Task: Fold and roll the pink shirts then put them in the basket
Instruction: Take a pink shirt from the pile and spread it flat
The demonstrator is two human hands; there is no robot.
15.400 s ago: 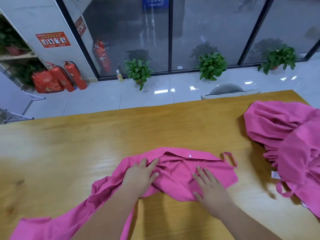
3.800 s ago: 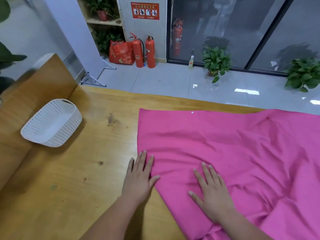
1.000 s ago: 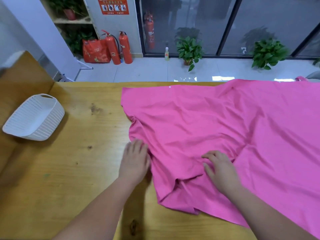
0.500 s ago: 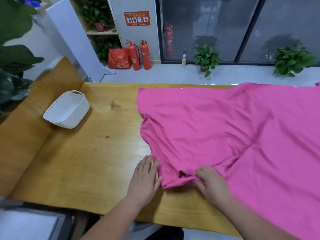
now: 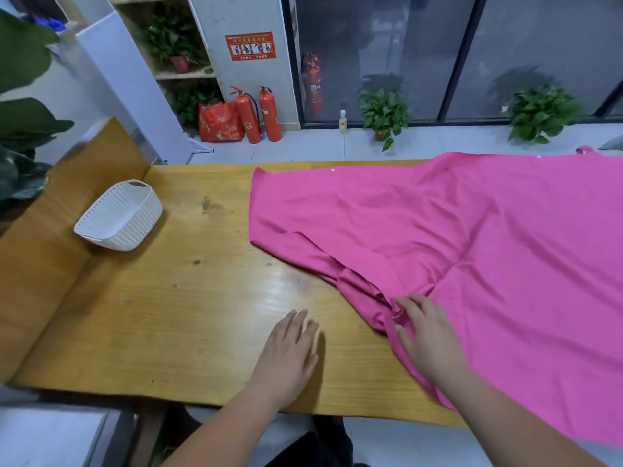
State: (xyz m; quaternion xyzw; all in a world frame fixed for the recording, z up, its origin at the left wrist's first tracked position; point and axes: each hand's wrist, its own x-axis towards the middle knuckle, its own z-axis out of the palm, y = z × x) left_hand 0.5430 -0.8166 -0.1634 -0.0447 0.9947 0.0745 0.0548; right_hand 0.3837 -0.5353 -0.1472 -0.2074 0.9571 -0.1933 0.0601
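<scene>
A long desk (image 5: 188,315) of light yellow wood with a visible grain fills the lower part of the view. Some dark knots and small stains are on its surface, and a pale reflection of light lies near the middle. At the left end a lower wooden part joins it at an angle.

A large pink cloth shirt (image 5: 505,247) lies spread over the right half of the desk, and its near edge hangs over the front. Its left corner is bunched into folds. The right hand (image 5: 428,338) rests on these folds with the fingers (image 5: 416,303) slightly bent and a little apart; I cannot tell if they pinch the cloth or only press it. The left hand (image 5: 286,355) lies flat on the bare wood, well apart from the shirt, with its fingers straight and close together, holding nothing.

A white ribbed plastic basket (image 5: 118,217) stands tilted at the left end, far from the shirt.

Behind the desk is a pale tiled floor (image 5: 320,146) and a dark glass wall (image 5: 387,45). Two red fire extinguishers (image 5: 259,116) and a red bag (image 5: 219,123) stand against a grey pillar with a red sign (image 5: 250,46). Green potted plants (image 5: 384,112) stand along the glass.
</scene>
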